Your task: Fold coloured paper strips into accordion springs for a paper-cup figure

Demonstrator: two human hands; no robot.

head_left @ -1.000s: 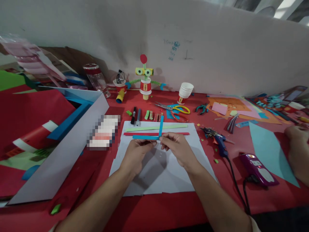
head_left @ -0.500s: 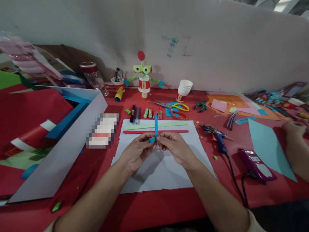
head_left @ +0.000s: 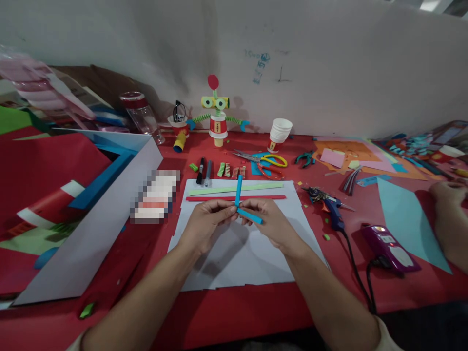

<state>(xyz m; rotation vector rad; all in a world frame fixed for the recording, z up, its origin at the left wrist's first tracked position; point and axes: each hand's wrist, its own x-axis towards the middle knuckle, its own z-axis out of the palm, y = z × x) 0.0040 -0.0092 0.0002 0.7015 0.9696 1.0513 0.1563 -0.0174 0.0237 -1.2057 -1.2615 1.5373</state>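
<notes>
Above a white sheet (head_left: 234, 263), my left hand (head_left: 210, 222) and my right hand (head_left: 270, 224) meet, fingertips pinched around blue paper strips (head_left: 239, 191). One arm of blue paper points up and away; the other slants down to the right across my right fingers. They come together at my fingertips, where the joint is partly hidden. Just beyond my hands, a red paper strip (head_left: 199, 198) and a light green paper strip (head_left: 204, 191) lie across the sheet.
Behind stands a paper-cup robot figure (head_left: 218, 126), with stacked paper cups (head_left: 281, 130) to its right. Scissors (head_left: 270, 160), markers (head_left: 201, 171), a glue gun (head_left: 332, 209) with its cord, and a purple device (head_left: 391, 247) surround the sheet. A white box (head_left: 91, 224) is left; another person's hand (head_left: 448, 192) rests right.
One blue arm that was folded small near my left fingers now extends down to the right over my right hand. The upright arm leans slightly right.
</notes>
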